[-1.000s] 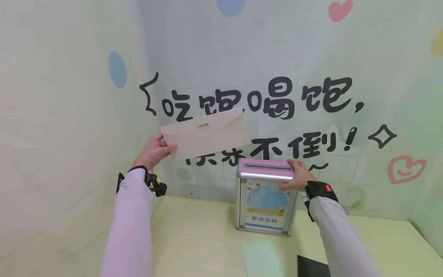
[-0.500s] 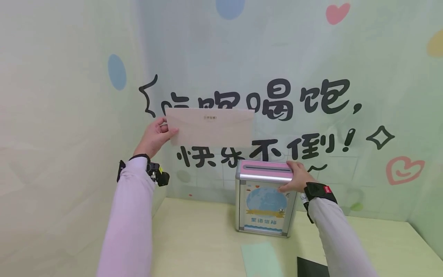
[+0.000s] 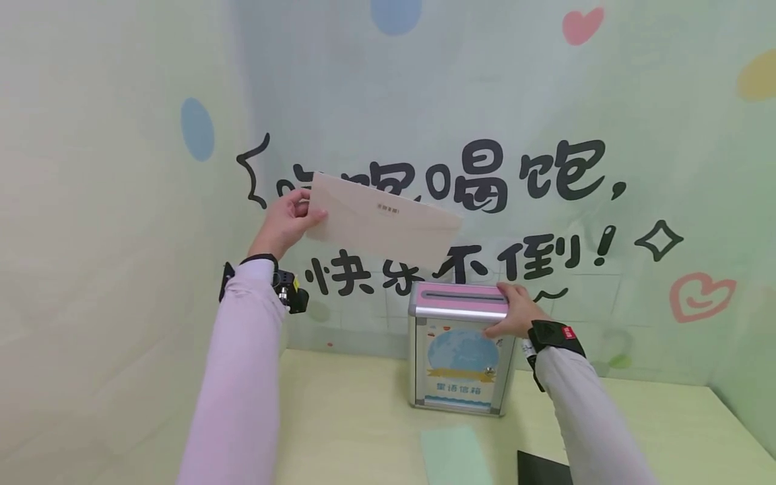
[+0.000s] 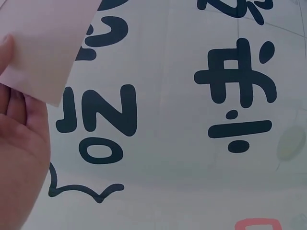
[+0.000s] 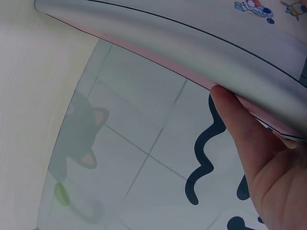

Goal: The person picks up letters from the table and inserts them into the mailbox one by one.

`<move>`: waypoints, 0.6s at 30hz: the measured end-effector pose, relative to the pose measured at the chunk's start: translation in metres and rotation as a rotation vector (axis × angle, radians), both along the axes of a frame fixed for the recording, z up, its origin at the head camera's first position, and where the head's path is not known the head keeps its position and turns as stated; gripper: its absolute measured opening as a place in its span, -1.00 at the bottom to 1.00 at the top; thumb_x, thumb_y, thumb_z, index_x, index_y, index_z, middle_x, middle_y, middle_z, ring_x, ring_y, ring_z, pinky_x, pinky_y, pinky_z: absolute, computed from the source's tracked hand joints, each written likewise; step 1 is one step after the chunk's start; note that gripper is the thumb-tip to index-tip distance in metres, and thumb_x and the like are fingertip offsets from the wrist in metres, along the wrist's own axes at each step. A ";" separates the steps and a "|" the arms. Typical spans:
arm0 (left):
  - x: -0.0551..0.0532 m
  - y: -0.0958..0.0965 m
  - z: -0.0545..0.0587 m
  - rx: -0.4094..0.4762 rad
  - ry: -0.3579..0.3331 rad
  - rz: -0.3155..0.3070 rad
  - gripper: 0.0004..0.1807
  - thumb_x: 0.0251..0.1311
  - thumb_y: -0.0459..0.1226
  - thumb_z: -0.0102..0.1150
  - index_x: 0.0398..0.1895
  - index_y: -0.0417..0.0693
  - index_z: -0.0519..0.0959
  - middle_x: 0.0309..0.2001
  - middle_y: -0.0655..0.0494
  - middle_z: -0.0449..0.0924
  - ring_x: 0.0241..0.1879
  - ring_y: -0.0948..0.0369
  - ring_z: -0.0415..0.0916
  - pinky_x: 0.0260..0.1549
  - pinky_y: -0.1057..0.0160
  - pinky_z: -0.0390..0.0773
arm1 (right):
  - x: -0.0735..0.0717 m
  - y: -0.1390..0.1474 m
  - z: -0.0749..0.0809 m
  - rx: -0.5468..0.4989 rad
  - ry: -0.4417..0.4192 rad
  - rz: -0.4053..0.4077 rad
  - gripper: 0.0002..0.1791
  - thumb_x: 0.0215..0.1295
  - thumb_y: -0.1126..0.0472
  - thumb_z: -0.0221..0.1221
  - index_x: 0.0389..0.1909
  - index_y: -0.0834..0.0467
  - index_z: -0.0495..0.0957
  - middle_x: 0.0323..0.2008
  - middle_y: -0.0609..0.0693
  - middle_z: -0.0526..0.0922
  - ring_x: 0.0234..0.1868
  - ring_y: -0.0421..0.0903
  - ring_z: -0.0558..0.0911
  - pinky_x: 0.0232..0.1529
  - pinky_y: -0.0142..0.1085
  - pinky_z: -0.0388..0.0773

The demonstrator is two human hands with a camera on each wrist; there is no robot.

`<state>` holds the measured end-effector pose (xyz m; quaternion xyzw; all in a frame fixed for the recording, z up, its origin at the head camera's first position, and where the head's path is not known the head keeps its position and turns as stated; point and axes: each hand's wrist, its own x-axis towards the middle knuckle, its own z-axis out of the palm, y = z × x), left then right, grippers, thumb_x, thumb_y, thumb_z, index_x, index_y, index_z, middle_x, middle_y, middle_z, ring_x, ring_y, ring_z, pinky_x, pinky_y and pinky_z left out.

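My left hand pinches a pale pink envelope by its left end, thumb on the near face. The envelope hangs in the air above the mailbox and to its left, its right end sloping down. A line of small dark print shows near its upper edge. In the left wrist view the envelope lies between thumb and fingers. The metal-framed mailbox stands upright on the table, with a dark slot in its pink top. My right hand grips the mailbox's upper right corner, thumb on the front.
A pale green sheet lies on the table in front of the mailbox. To its right is a black flat piece, partly behind my right sleeve. A wall with large black lettering rises behind the table.
My left hand has risen and moved right with the envelope, turning it from sloping up rightward, through level, to sloping down rightward. The right hand keeps its grip on the mailbox.
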<state>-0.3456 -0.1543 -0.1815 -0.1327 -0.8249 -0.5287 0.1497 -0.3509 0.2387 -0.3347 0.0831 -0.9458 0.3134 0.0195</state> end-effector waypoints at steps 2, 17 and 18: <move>-0.001 0.004 0.001 -0.021 0.026 0.023 -0.65 0.17 -0.30 0.12 0.02 -0.23 0.39 0.02 -0.25 0.49 0.00 -0.02 0.45 0.08 0.04 0.35 | 0.002 -0.002 0.001 0.002 -0.003 0.001 0.18 -0.30 0.05 0.44 0.35 0.24 -0.04 0.24 0.34 0.01 -0.02 0.24 0.33 -0.01 0.11 0.35; -0.009 0.045 0.005 -0.141 0.102 -0.050 -0.72 0.21 -0.35 0.06 -0.03 -0.27 0.43 -0.04 -0.20 0.53 -0.11 0.04 0.45 -0.03 0.15 0.39 | -0.004 0.001 -0.004 -0.007 0.004 0.000 0.19 -0.33 0.04 0.45 0.34 0.22 -0.03 0.25 0.33 0.01 -0.02 0.24 0.34 -0.02 0.13 0.36; -0.010 0.047 0.005 -0.145 0.105 -0.053 -0.72 0.21 -0.35 0.06 -0.03 -0.26 0.43 -0.04 -0.19 0.53 -0.11 0.04 0.45 -0.03 0.15 0.39 | -0.004 0.001 -0.004 -0.010 0.004 0.001 0.18 -0.32 0.05 0.45 0.34 0.22 -0.03 0.25 0.32 0.01 -0.02 0.23 0.34 -0.02 0.12 0.36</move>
